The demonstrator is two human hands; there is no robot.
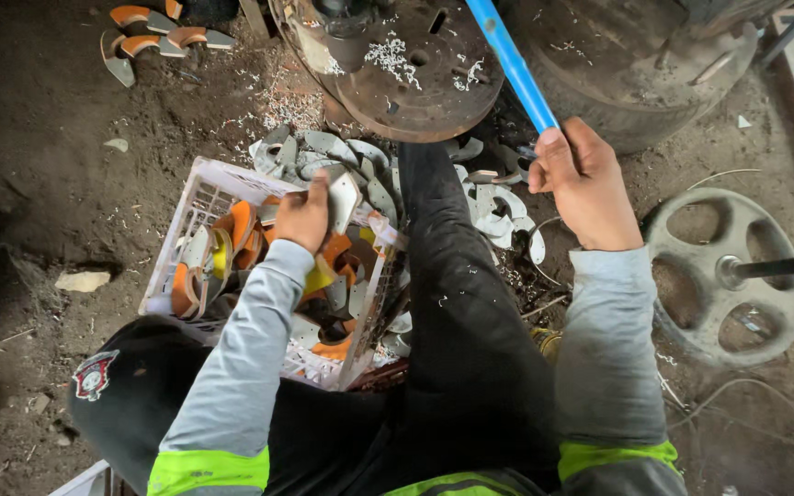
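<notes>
My right hand (584, 184) grips the lower end of a blue lever handle (512, 64) that slants up to the top of the view. My left hand (305, 213) holds a curved grey plastic piece (343, 197) over a white plastic crate (197, 189). The crate is filled with curved orange, yellow and grey pieces (232, 253). A round rusty machine plate (415, 78) strewn with white shavings sits just above my hands. My dark trouser leg (457, 294) runs between both arms.
A heap of grey curved pieces (498, 207) lies under the plate. A spoked metal wheel (728, 276) on a shaft lies at right. More orange-and-grey pieces (153, 32) rest at top left. A stone (83, 280) sits on the dirt floor.
</notes>
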